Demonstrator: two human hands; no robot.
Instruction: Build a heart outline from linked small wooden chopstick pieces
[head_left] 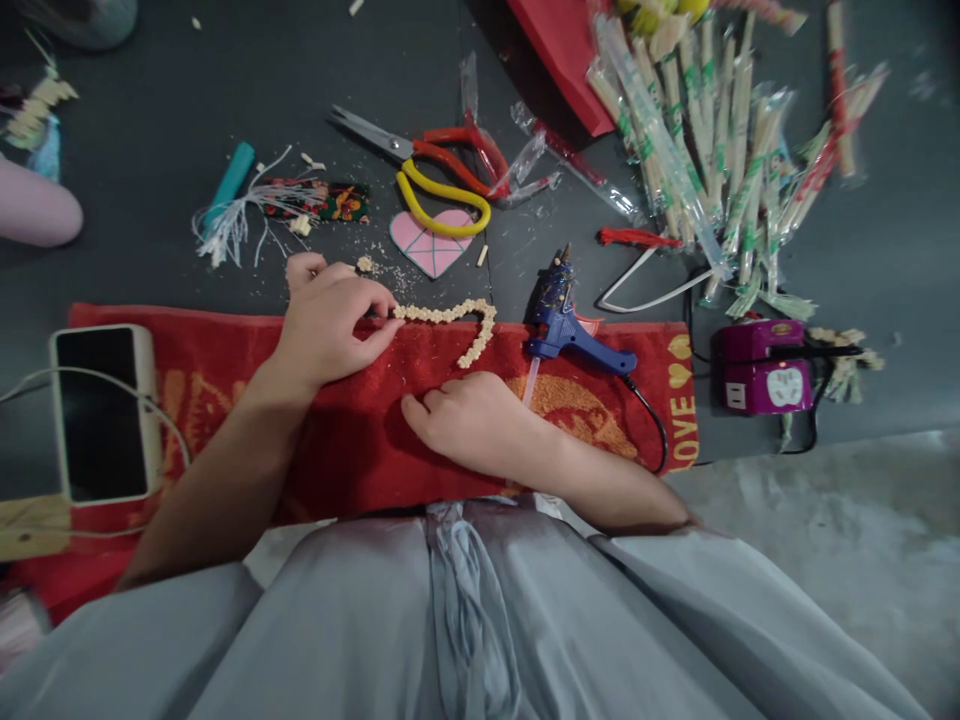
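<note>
Red terry towel (352,455), lettered LOVE at its right end, lies across the middle of the frame along the near edge of a dark grey table (277,60). On the left of centre, the left hand (337,315) pinches one end of a cream beaded strand (450,312) between thumb and index finger. The strand runs to the right along the towel's upper edge, then hooks down and back at the centre of the frame. Just below that hook, the right hand (472,420) rests over the towel with its fingers curled in; whether it holds anything I cannot tell.

Right of centre, a blue hot-glue gun (559,330) lies partly on the towel, a translucent glue stick (532,383) jutting from its rear. At the right, a purple power socket block (765,365) sits beside the towel. Above centre, scissors (409,152) with one orange-red and one yellow handle loop overlap a pink paper heart (435,260). Plastic-wrapped sticks (679,115) crowd the upper right. White tassel threads (225,228) spread near a teal cylinder (231,180) at upper left, and a smartphone (101,415) lies at the left.
</note>
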